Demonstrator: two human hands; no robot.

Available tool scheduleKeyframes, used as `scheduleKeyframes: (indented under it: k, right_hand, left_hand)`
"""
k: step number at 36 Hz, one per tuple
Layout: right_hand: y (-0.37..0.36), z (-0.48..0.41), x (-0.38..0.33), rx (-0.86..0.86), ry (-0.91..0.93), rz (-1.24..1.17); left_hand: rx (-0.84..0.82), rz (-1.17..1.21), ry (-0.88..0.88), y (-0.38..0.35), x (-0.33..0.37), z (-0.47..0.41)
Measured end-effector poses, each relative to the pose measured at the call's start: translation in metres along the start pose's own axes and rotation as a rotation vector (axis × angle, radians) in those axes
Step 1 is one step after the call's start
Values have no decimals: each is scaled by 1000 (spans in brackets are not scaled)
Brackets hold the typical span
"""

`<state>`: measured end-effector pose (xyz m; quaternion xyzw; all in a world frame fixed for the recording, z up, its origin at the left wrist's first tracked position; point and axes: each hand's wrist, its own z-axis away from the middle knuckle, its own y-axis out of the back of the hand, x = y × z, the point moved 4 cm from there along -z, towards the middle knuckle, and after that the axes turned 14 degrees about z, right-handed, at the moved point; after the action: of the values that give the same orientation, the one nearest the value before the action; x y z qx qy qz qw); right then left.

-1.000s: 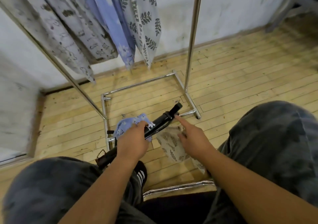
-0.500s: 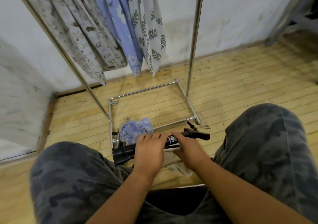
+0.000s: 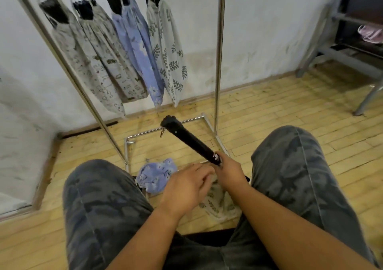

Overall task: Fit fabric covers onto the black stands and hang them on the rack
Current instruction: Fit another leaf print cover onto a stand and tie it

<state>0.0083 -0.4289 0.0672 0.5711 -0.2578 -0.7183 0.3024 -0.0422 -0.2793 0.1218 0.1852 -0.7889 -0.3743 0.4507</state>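
- Black stand (image 3: 190,140) gripped at its near end by right hand (image 3: 229,171), angled up toward rack (image 3: 217,62).
- Left hand (image 3: 185,188) loosely curled, grip unclear.
- Blue cover (image 3: 155,175) on floor between knees.
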Motion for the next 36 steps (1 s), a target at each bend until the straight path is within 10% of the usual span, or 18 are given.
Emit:
scheduleKeyframes:
  k: [9,20,36]
  right_hand:
    - [23,11,-2,15,25,-19]
    - [-7,38,2,-98,182,-12]
    - [2,32,-5,10,90,-218]
  left_hand:
    - [-159,512,766,-10,-61,-2]
    - [20,661,895,-45,-84,11]
    - [-136,385,1018,-41,-99,34]
